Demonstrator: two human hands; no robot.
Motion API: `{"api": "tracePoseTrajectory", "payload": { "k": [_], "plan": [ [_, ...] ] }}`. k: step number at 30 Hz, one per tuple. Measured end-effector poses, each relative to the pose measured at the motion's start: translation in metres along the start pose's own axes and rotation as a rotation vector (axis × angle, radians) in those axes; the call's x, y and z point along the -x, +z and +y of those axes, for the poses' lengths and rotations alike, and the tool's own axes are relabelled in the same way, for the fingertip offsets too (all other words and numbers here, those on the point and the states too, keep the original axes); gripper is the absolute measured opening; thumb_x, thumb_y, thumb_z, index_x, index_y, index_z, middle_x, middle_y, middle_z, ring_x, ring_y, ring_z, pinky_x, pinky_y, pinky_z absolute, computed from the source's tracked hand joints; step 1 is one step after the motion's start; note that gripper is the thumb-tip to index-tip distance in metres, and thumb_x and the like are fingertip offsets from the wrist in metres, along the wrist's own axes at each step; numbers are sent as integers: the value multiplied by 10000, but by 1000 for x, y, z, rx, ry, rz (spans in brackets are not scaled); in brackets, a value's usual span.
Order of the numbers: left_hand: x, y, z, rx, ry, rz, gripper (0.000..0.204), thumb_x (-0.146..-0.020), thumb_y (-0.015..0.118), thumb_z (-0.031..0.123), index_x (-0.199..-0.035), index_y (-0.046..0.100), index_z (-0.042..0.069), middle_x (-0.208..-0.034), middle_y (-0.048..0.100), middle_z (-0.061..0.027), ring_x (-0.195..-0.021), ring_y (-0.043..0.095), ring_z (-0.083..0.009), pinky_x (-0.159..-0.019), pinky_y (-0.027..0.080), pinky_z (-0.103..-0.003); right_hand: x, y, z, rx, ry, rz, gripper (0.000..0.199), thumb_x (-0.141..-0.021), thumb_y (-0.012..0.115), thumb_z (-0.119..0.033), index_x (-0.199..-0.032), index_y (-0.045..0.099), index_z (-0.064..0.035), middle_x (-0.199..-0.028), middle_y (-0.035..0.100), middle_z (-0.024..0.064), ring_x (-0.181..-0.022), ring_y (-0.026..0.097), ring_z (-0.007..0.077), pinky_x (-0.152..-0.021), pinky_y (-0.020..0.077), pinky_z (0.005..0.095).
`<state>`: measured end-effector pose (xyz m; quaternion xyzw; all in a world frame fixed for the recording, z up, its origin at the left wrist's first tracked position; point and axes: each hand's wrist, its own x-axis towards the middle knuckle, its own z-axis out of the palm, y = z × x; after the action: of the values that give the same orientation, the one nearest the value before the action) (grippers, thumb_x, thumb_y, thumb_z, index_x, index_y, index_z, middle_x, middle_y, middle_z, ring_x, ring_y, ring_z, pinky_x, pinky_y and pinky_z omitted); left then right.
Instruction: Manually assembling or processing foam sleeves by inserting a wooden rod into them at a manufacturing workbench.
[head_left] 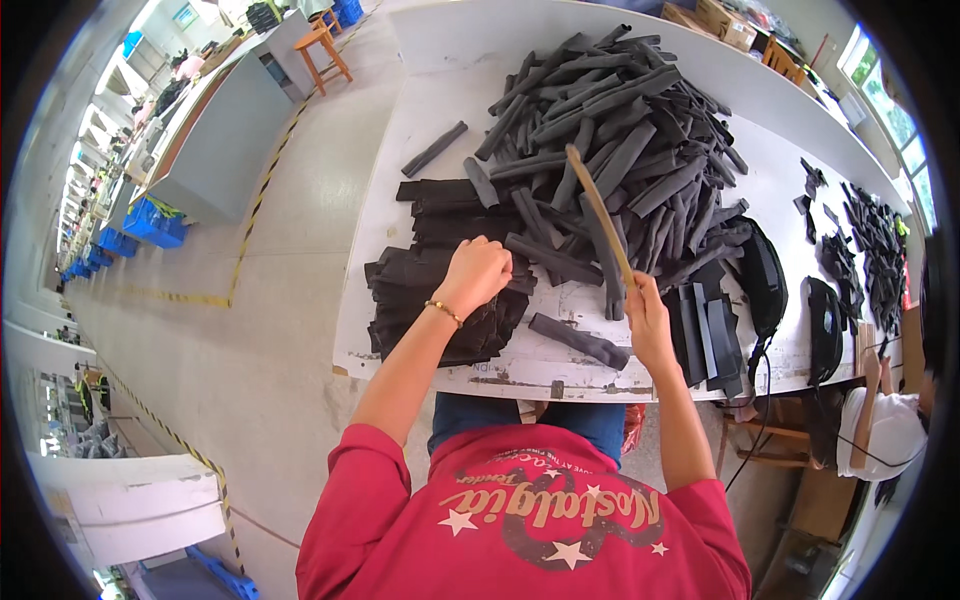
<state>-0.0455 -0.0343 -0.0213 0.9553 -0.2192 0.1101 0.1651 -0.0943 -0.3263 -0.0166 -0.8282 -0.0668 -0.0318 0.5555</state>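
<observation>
A scuffed white worktop (505, 378) with a worn front edge stands in a bright, pale-floored room. Close to that edge lies one loose dark grey roll (577, 340), slightly aslant. To its left is a stack of flat black pieces (425, 315), and to its right a set of dark strips (708, 330) lies side by side. The left hand (478, 272) is over the stack, its fingers curled inward; the fingertips are hidden, so I cannot tell how tight its grip is or whether it has hold of anything. The right hand (647, 318) has its grip closed around the near end of a thin wooden stick (605, 210), which points away and leftward across a large heap of dark grey rolls (630, 130). Beyond the stack, a second row of flat black pieces (432, 192) lies beside the heap, with a single roll (434, 148) apart from the heap farther back. A low white panel (480, 35) rises behind the heap. Past the worktop, at far left, an orange-brown stool (322, 55) stands on the floor (300, 210) near a grey counter (215, 140).
</observation>
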Motion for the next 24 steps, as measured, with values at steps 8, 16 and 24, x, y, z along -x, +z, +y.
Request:
{"api": "tracePoseTrajectory", "payload": {
  "k": [8, 16, 24],
  "plan": [
    [-3, -28, -10, 694, -338, -141, 69, -734, 687, 38, -777, 643, 7, -742, 633, -55, -687, 594, -133, -653, 483, -266, 25, -55, -3, 639, -374, -21, 190, -839, 570, -52, -1029, 568, -54, -839, 617, 122, -780, 598, 322, -649, 477, 420],
    [-3, -43, -3, 766, -328, -162, 95, -725, 696, 57, -775, 647, -7, -740, 642, -66, -705, 608, -128, -659, 488, -278, 19, -57, -9, 795, -483, -110, 229, -789, 573, -42, -1012, 585, -90, -759, 587, 80, -763, 588, 280, -666, 477, 385],
    [-7, -41, 95, 313, 368, 97, 203, -693, 700, 118, -871, 618, 66, -967, 609, -72, -999, 545, -263, -910, 402, -372, 21, 23, -11, 236, -459, -158, 328, -843, 555, -9, -1169, 562, -45, -765, 622, 130, -691, 609, 257, -640, 484, 340]
  ]
}}
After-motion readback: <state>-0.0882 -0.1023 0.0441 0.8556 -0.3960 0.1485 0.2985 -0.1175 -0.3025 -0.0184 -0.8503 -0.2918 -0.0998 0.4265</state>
